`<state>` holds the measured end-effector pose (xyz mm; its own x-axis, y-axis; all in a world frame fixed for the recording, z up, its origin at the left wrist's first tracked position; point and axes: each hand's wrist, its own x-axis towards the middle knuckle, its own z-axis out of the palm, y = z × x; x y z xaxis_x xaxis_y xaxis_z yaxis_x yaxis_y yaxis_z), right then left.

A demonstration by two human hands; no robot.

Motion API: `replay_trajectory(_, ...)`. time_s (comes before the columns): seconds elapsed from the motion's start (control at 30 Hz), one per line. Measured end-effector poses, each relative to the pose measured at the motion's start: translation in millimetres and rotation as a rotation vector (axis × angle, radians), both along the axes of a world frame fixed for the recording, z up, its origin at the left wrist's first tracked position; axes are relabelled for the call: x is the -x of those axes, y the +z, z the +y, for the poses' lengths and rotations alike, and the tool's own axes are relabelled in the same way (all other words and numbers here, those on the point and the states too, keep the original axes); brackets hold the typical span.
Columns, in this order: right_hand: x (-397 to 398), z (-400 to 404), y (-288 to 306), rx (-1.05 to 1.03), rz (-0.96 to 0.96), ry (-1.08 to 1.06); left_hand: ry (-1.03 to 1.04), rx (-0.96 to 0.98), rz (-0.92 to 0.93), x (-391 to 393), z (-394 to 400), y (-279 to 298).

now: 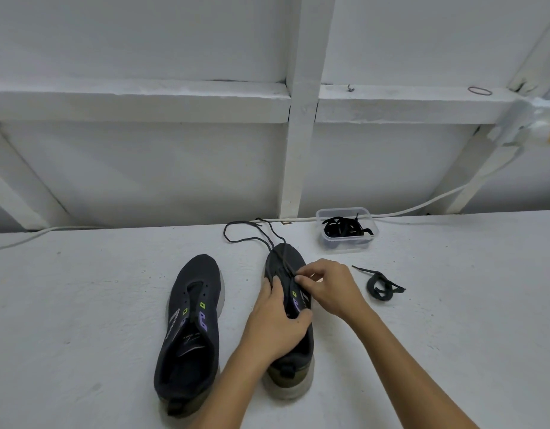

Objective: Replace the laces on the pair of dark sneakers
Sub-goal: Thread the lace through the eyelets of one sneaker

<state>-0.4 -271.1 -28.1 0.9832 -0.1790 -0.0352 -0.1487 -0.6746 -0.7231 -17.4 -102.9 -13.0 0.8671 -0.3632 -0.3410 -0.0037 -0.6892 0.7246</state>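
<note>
two dark sneakers are sitting side by side on the white worktop (81, 305), toes pointing away from the person. the left sneaker (190, 329) is lying with no lace in it, its eyelets showing bare and its tongue open. the right sneaker (290, 320) is standing just beside it, apart from it, and both hands are working on it.

the left hand (275, 329) is resting over the middle of the right sneaker, its fingers (275, 287) curled narrow and pressing down on the upper near the eyelets, the thumb lying across the far side of the opening. the right hand (331, 287) is hovering over the forefoot from the right, its fingers (301, 275) pinched together and holding the lace (255, 238) just above the eyelets. from that pinch the thin dark lace is running forward over the toe and looping loosely on the worktop beyond the shoe, its ends trailing near the back edge.

to the right of the right sneaker, well apart from it, a loose lace (380, 284) is lying in a small coil. farther back, near the wall (143, 168), a clear tub (346, 239) is holding a tangle of more black laces. a white cable (422, 205) is running along the back edge of the worktop.
</note>
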Motion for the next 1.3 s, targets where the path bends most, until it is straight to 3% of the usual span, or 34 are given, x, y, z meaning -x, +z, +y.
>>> replay_trajectory(0.13, -3, 0, 1, -0.012, -0.002, -0.009, 0.004, -0.013, 0.022, 1, -5, 0)
replay_trajectory(0.23, -8, -5, 11, -0.304, -0.061, -0.179, 0.013, -0.019, 0.041, 2, -5, -1)
replay_trajectory(0.33, -5, -5, 9, -0.398, -0.024, -0.221, 0.02, 0.007, 0.054, 1, -2, -1)
replay_trajectory(0.43, 1, -3, -4, -0.324, 0.057, -0.155, 0.01, -0.008, 0.053, 2, -2, -2)
replay_trajectory(0.63, 3, 6, -14, -0.185, -0.093, -0.119, 0.004, -0.016, 0.052, 1, -1, -2)
replay_trajectory(0.8, -4, 0, 9, -0.483, -0.288, -0.468, 0.007, -0.003, 0.074, 2, 1, -3)
replay_trajectory(0.93, 3, 3, 0, -0.405, 0.003, -0.215, 0.009, -0.001, 0.069, 2, 0, -2)
replay_trajectory(1.13, 4, 13, -14, -0.299, -0.113, -0.179, 0.035, 0.008, 0.073, 3, -1, -2)
replay_trajectory(1.3, -5, 16, -3, -0.834, -0.086, -0.374, 0.126, 0.016, 0.053, 6, -1, 0)
